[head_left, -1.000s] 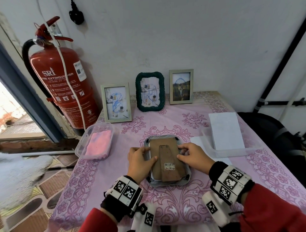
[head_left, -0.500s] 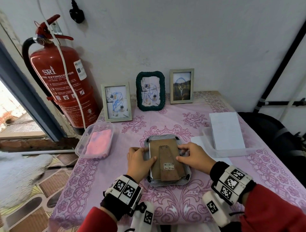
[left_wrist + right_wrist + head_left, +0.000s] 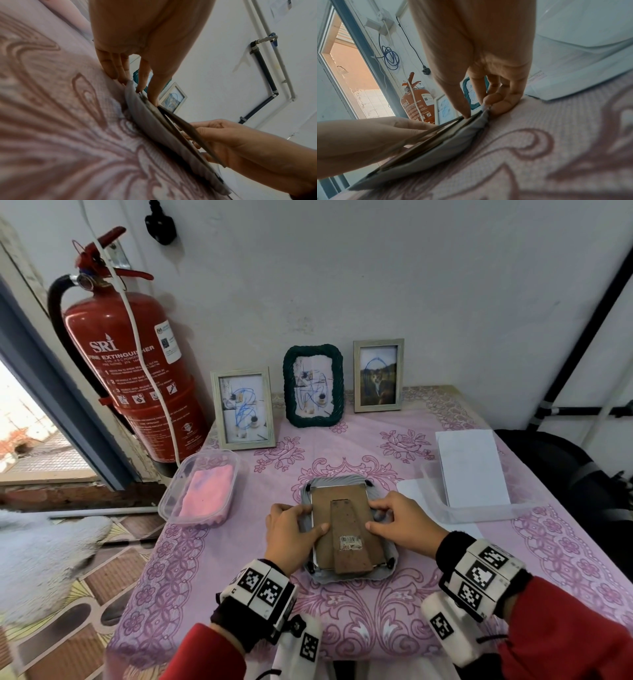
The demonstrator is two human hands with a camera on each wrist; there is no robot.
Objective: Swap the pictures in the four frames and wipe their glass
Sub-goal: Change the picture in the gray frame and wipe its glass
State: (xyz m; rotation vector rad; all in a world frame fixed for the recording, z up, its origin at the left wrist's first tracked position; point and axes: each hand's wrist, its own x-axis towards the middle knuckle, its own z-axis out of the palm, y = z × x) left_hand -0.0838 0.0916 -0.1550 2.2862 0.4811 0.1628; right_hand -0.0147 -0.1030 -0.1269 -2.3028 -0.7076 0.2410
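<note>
Barely anything has shifted: left hand (image 3: 291, 534) and right hand (image 3: 402, 523) still pinch the backing board (image 3: 346, 529) of the face-down grey frame (image 3: 385, 571) between them, so opening continues.

Both hands on face-down frame (image 3: 346, 529) at table centre: left hand (image 3: 291, 537) blocks its left edge, right hand (image 3: 400, 525) its right. Open cloth strip btwn frame & back row. Back row = 3 upright frames: pale frame (image 3: 244, 408), green frame (image 3: 313, 386), cat-photo frame (image 3: 378, 375), narrow gaps btwn. Left side: tub w/ pink cloth (image 3: 202, 491) near table edge, fire extinguisher (image 3: 137, 371) behind it. Right side: clear tray (image 3: 479, 510) holding white sheets (image 3: 471, 467). Near edge of tablecloth (image 3: 376, 611) bare btwn wrists.
</note>
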